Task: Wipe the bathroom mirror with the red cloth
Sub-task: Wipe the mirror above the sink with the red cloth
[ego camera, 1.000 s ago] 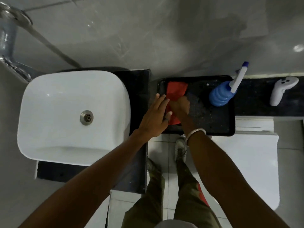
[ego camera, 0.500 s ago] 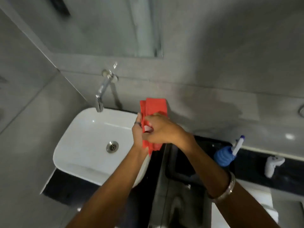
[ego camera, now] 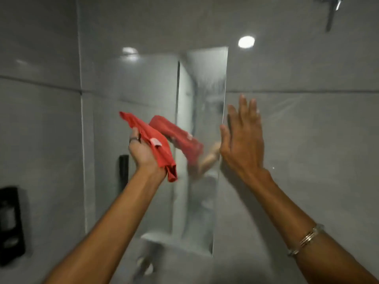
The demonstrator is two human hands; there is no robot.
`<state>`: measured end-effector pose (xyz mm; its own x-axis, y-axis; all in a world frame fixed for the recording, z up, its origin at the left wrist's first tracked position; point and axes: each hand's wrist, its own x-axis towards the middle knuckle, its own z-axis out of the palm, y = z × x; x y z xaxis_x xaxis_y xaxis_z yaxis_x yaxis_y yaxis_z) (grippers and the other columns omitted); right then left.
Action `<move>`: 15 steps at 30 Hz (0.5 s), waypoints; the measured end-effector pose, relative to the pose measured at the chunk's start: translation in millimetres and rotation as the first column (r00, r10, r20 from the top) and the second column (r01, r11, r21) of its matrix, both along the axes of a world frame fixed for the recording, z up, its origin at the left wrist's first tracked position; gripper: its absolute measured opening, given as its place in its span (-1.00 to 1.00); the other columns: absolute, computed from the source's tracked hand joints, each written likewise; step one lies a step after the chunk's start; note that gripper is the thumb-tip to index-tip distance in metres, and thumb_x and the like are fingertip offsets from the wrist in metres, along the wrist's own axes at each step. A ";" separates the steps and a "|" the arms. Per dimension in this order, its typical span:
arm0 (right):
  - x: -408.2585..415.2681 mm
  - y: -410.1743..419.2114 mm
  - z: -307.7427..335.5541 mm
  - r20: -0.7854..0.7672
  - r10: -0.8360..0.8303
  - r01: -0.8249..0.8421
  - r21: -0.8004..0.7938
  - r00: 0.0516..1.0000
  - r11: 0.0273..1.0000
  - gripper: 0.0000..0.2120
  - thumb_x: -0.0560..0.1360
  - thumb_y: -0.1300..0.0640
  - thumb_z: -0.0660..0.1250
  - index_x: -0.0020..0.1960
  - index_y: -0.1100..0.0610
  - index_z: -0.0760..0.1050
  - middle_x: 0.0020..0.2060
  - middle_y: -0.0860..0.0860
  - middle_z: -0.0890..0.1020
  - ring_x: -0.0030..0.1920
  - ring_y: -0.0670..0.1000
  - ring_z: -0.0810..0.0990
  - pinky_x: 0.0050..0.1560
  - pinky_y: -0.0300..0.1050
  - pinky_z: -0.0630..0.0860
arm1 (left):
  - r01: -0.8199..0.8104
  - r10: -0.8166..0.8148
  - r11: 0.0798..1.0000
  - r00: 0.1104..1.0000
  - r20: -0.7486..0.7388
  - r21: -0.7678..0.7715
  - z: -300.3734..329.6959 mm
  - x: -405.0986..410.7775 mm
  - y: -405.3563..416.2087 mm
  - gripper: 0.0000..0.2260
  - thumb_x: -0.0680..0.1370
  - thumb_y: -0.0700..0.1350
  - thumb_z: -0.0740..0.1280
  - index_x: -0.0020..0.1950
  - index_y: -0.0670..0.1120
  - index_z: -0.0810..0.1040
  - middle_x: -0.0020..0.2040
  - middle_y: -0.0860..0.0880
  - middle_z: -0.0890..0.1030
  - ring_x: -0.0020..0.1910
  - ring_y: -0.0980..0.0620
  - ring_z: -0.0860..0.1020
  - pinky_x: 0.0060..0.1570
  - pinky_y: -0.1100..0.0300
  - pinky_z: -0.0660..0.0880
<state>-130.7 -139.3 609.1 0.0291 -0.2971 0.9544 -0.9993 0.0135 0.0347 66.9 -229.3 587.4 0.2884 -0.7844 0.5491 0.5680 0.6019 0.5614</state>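
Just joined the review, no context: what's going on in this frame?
A person is about to wipe a bathroom mirror. The left hand holds a bunched red cloth up in front of the glass. The right hand is open, fingers spread, raised at the mirror's right edge.

The left hand, raised at centre frame with a ring on one finger, grips a folded red cloth that slants from upper left down past the wrist. Just right of it the mirror fills the middle of the frame, its right edge running down the centre-right; a blurred red reflection of the cloth shows in it. The right hand is spread flat, fingers up, at that edge, on or close to the grey tiled wall. A bracelet circles the right forearm at lower right. A black dispenser hangs at lower left.
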 end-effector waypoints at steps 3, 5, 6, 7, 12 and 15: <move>-31.6 -12.5 38.1 -0.001 -0.115 0.115 -0.034 0.993 0.993 -0.40 0.69 -0.15 -0.13 0.66 0.06 -0.03 0.66 0.12 -0.11 0.66 0.15 -0.21 0.64 0.23 -0.07 | -0.023 0.064 0.984 0.970 0.234 -0.175 81.8 -4.9 -26.9 -0.43 0.61 0.41 0.11 0.44 0.08 0.48 0.34 -0.08 0.64 0.32 -0.07 0.62 0.35 -0.14 0.51; -40.0 -18.2 55.6 -0.010 -0.194 0.193 -0.048 0.981 0.980 -0.37 0.67 -0.20 -0.21 0.67 0.05 -0.12 0.66 0.10 -0.15 0.66 0.12 -0.24 0.64 0.25 -0.07 | -0.331 0.494 0.866 0.682 0.539 -0.375 125.4 -17.5 -56.7 -0.42 0.67 0.35 -0.02 0.66 0.21 0.01 0.69 -0.08 0.07 0.66 -0.18 0.10 0.60 -0.26 0.04; -38.7 -21.0 51.9 -0.037 -0.205 0.203 -0.040 0.978 0.978 -0.36 0.67 -0.22 -0.23 0.67 0.05 -0.14 0.66 0.09 -0.17 0.66 0.12 -0.25 0.64 0.25 -0.07 | -0.487 0.687 0.724 0.443 0.575 -0.489 132.9 -22.9 -68.6 -0.46 0.72 0.22 -0.10 0.67 0.14 -0.15 0.70 -0.05 -0.12 0.68 -0.13 -0.10 0.63 -0.22 -0.10; -38.6 -27.1 44.8 -0.063 -0.222 0.220 -0.047 0.973 0.974 -0.35 0.66 -0.22 -0.24 0.67 0.05 -0.16 0.66 0.08 -0.18 0.66 0.11 -0.25 0.64 0.25 -0.08 | -0.574 0.808 0.568 0.253 0.532 -0.590 135.4 -27.4 -76.8 -0.46 0.72 0.13 -0.14 0.67 0.06 -0.21 0.70 -0.05 -0.19 0.68 -0.10 -0.19 0.64 -0.18 -0.17; -42.0 -32.0 45.0 -0.036 -0.203 0.200 -0.088 0.978 0.976 -0.35 0.66 -0.22 -0.29 0.66 0.04 -0.18 0.66 0.08 -0.18 0.66 0.09 -0.26 0.65 0.22 -0.11 | -0.594 0.912 0.355 0.049 0.408 -0.722 152.4 -34.8 -88.4 -0.45 0.71 0.09 -0.12 0.68 0.01 -0.18 0.70 -0.08 -0.15 0.68 -0.12 -0.17 0.64 -0.15 -0.19; -38.5 -31.4 43.3 -0.017 -0.180 0.178 -0.097 0.983 0.979 -0.35 0.65 -0.21 -0.28 0.67 0.05 -0.17 0.66 0.07 -0.17 0.65 0.07 -0.27 0.66 0.16 -0.15 | -0.500 0.938 0.295 -0.011 0.347 -0.814 169.0 -44.0 -79.9 -0.44 0.71 0.13 -0.15 0.69 0.00 -0.14 0.70 -0.11 -0.13 0.68 -0.14 -0.15 0.64 -0.20 -0.13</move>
<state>-169.2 -170.7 652.4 0.0080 -0.2085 0.9780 -0.9792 0.1965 0.0499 22.9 -309.2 756.4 -0.0868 -0.0608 0.9944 -0.7929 0.6085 -0.0320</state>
